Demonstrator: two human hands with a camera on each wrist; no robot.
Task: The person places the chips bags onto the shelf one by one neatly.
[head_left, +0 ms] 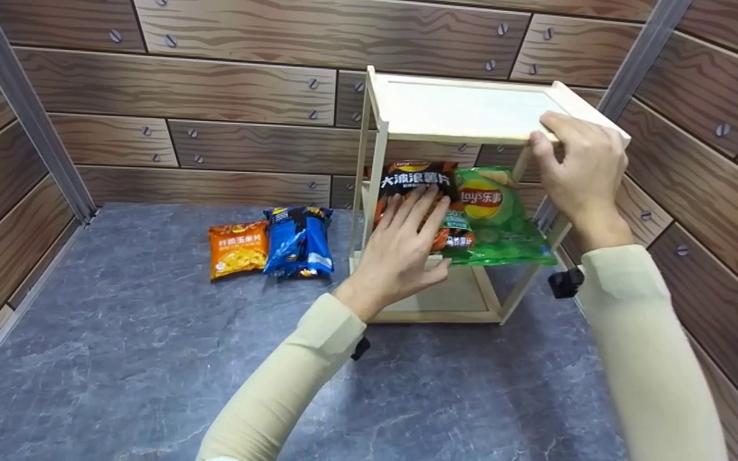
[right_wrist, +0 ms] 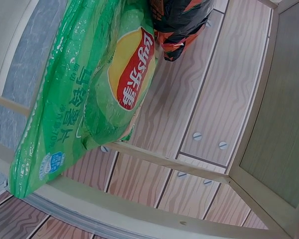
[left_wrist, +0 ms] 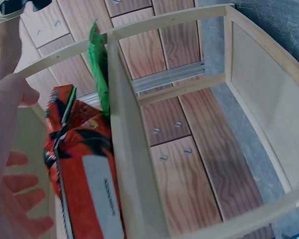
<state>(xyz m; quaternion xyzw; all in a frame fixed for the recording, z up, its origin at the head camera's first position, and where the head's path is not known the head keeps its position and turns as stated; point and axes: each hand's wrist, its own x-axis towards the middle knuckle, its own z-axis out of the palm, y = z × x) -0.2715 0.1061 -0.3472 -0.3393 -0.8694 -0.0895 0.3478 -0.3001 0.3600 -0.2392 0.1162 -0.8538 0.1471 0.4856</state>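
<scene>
A light wooden rack (head_left: 465, 109) holds two chip bags on its middle shelf. My left hand (head_left: 394, 256) lies with straight, spread fingers against the front of the black-and-orange chip bag (head_left: 415, 177), which stands upright at the left. Beside it, the green Lay's chip bag (head_left: 491, 221) leans at the right, its lower corner jutting past the shelf's front. My right hand (head_left: 590, 166) grips the front right edge of the rack's top board, thumb at the edge and fingers over it. The right wrist view has the green bag large, with no hand visible.
To the rack's left, an orange snack bag (head_left: 239, 248) and a blue snack bag (head_left: 300, 242) lie side by side on the grey marbled table (head_left: 151, 358). Wood-patterned walls (head_left: 228, 83) close in the back and both sides. The rack's bottom board (head_left: 449, 298) is low under the bags.
</scene>
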